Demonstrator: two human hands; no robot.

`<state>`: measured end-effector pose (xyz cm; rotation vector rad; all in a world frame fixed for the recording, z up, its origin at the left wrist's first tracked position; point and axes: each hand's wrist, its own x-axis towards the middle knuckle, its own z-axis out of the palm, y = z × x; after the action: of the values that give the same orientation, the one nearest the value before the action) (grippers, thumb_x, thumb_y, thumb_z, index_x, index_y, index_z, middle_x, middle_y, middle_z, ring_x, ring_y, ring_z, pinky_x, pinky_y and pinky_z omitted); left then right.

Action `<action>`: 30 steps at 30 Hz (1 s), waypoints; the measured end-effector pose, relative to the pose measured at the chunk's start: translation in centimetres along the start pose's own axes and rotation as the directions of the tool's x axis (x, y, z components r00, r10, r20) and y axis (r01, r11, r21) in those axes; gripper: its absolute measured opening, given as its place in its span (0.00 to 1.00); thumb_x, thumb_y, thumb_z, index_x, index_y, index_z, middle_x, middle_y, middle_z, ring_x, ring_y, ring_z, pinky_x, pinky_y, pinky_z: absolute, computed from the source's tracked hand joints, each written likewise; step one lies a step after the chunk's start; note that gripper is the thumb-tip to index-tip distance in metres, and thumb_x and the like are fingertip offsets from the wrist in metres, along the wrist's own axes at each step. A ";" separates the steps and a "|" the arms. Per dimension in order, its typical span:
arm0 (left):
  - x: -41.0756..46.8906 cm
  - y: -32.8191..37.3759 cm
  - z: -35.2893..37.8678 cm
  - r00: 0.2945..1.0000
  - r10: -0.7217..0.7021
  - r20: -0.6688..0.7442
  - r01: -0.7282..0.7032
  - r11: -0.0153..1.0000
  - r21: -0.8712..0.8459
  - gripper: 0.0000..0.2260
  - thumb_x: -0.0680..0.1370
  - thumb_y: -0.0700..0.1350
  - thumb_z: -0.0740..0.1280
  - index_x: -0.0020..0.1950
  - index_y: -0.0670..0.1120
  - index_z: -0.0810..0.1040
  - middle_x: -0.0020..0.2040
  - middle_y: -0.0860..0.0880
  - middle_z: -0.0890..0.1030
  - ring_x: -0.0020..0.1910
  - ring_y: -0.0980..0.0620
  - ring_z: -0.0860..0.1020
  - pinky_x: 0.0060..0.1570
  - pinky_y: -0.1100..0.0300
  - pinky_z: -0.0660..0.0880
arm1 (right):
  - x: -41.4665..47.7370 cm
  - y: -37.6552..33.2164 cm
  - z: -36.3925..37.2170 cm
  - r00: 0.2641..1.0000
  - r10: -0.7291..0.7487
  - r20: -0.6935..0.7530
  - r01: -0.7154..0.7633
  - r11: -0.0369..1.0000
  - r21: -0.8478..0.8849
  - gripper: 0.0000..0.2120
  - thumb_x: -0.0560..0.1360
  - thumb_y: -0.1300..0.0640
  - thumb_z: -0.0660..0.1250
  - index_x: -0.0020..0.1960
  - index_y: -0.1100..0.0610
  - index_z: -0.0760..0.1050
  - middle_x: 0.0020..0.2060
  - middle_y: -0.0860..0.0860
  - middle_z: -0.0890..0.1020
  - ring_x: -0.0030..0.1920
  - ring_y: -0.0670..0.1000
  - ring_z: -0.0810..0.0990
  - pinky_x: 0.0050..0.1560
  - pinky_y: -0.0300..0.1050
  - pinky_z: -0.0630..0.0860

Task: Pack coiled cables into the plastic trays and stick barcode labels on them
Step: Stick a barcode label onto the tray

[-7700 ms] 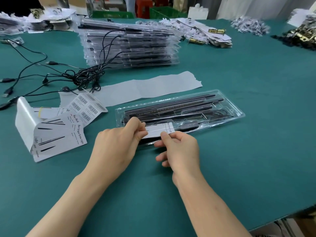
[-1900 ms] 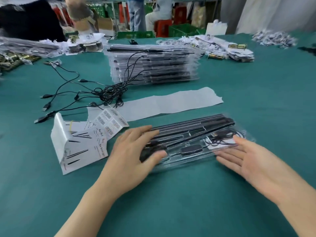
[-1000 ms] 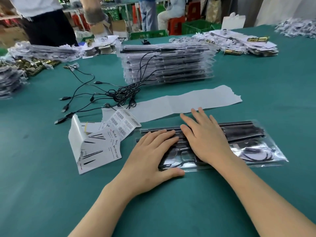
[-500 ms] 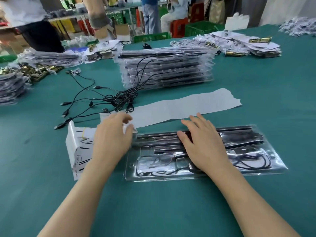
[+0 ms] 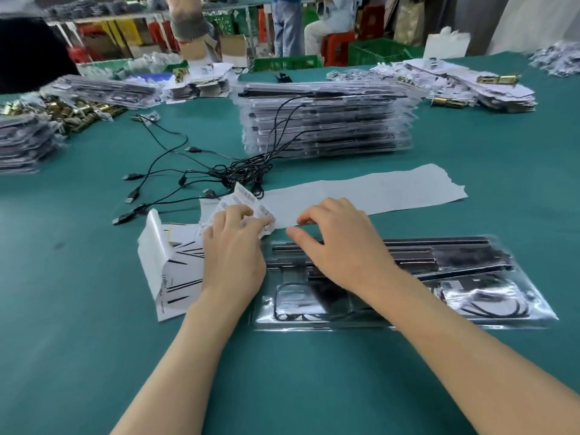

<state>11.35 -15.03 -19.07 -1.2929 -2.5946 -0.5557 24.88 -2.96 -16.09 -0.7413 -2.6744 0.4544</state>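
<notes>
On our left hand the fingertips vanish into the crumpled label sheet, and its barcodes are too blurred to read. Our right hand hides the tray's middle, its fingertips curled out of sight. The stack at the left edge is cut off and smeared.

two bare forearms in shot now, left forearm and right forearm, uncovered from the bottom edge right up to the wrists. left hand and right hand bare as well, slim fingers, knuckles showing.
</notes>
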 end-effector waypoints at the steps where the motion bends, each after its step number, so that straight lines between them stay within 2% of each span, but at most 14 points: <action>1: 0.0 0.0 0.0 1.000 0.002 -0.003 -0.002 1.000 -0.002 0.22 0.76 0.33 0.67 0.68 0.50 0.81 0.67 0.45 0.74 0.65 0.40 0.71 0.59 0.46 0.66 | 1.1 -0.5 0.6 1.000 0.007 0.025 -0.007 1.000 -0.009 0.23 0.81 0.36 0.58 0.62 0.51 0.79 0.57 0.47 0.80 0.62 0.50 0.73 0.62 0.52 0.71; 5: 0.0 -0.5 0.0 1.000 -0.002 0.006 0.002 0.999 -0.049 0.19 0.76 0.34 0.66 0.66 0.47 0.80 0.67 0.47 0.76 0.66 0.43 0.72 0.63 0.50 0.63 | 4.1 -1.8 2.7 0.994 0.098 0.057 -0.103 0.991 0.089 0.25 0.80 0.33 0.60 0.58 0.52 0.82 0.52 0.49 0.82 0.57 0.52 0.76 0.57 0.52 0.75; 7: 0.1 -0.7 -0.1 1.000 -0.007 -0.006 0.006 0.995 -0.102 0.19 0.76 0.35 0.66 0.66 0.48 0.79 0.66 0.50 0.78 0.65 0.45 0.72 0.64 0.51 0.63 | 4.9 -1.9 3.3 0.991 0.129 0.045 -0.134 0.983 0.128 0.20 0.80 0.36 0.63 0.53 0.51 0.83 0.48 0.49 0.84 0.53 0.52 0.78 0.52 0.51 0.77; 10: 0.2 -0.8 -0.1 0.997 -0.072 0.001 0.070 0.966 -0.249 0.20 0.77 0.36 0.67 0.68 0.49 0.76 0.64 0.52 0.80 0.66 0.47 0.74 0.69 0.50 0.65 | 5.3 -1.7 4.0 0.982 0.187 0.019 -0.187 0.964 0.186 0.12 0.80 0.47 0.66 0.47 0.52 0.84 0.42 0.48 0.85 0.47 0.52 0.81 0.46 0.49 0.78; 13: 0.6 -1.0 -0.1 0.986 -0.164 -0.026 0.138 0.894 -0.426 0.19 0.77 0.36 0.67 0.67 0.48 0.77 0.61 0.53 0.82 0.62 0.49 0.78 0.67 0.49 0.71 | 5.0 -1.4 4.7 0.974 0.227 0.012 -0.225 0.955 0.192 0.12 0.80 0.52 0.65 0.42 0.55 0.83 0.36 0.49 0.83 0.41 0.52 0.81 0.40 0.47 0.78; 16: 0.8 -1.0 -0.1 0.973 -0.220 -0.068 0.155 0.843 -0.515 0.13 0.80 0.39 0.68 0.63 0.50 0.78 0.55 0.57 0.83 0.57 0.54 0.79 0.63 0.51 0.74 | 4.8 -1.2 5.0 0.973 0.231 -0.028 -0.220 0.953 0.210 0.12 0.79 0.53 0.64 0.40 0.54 0.82 0.33 0.47 0.82 0.37 0.50 0.79 0.35 0.44 0.73; 20: 0.8 -0.8 -0.1 0.978 -0.177 -0.107 0.094 0.844 -0.528 0.11 0.79 0.43 0.70 0.60 0.52 0.78 0.52 0.60 0.82 0.55 0.57 0.79 0.64 0.47 0.74 | 4.6 -1.2 5.0 0.973 0.220 -0.072 -0.201 0.958 0.207 0.13 0.78 0.54 0.63 0.38 0.55 0.82 0.32 0.48 0.81 0.38 0.51 0.78 0.36 0.47 0.76; 25: 0.4 0.0 -0.1 0.989 -0.071 -0.129 -0.012 0.832 -0.554 0.12 0.78 0.40 0.70 0.61 0.51 0.78 0.52 0.60 0.83 0.56 0.55 0.80 0.64 0.43 0.73 | 4.6 -1.1 5.0 0.970 0.228 -0.081 -0.204 0.952 0.227 0.13 0.78 0.53 0.63 0.39 0.55 0.82 0.34 0.47 0.82 0.42 0.53 0.78 0.37 0.47 0.76; 27: 0.3 0.4 -0.1 0.985 -0.035 -0.171 -0.070 0.818 -0.570 0.12 0.79 0.39 0.69 0.60 0.50 0.78 0.52 0.60 0.83 0.56 0.57 0.80 0.64 0.46 0.74 | 4.6 -1.0 5.0 0.969 0.231 -0.083 -0.207 0.951 0.230 0.12 0.78 0.53 0.63 0.40 0.54 0.83 0.36 0.47 0.82 0.43 0.53 0.78 0.38 0.47 0.76; 30: 0.1 1.0 -0.5 0.976 -0.022 -0.218 -0.138 0.712 -0.688 0.12 0.81 0.36 0.66 0.60 0.50 0.78 0.52 0.59 0.85 0.59 0.57 0.81 0.63 0.60 0.74 | 4.6 -0.9 5.1 0.968 0.237 -0.082 -0.215 0.953 0.215 0.12 0.77 0.55 0.64 0.38 0.52 0.82 0.34 0.46 0.80 0.43 0.53 0.76 0.35 0.46 0.70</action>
<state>12.07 -14.58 -18.33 -1.3782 -2.2007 -1.6934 18.77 -2.29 -19.30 -0.9835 -2.4077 0.7144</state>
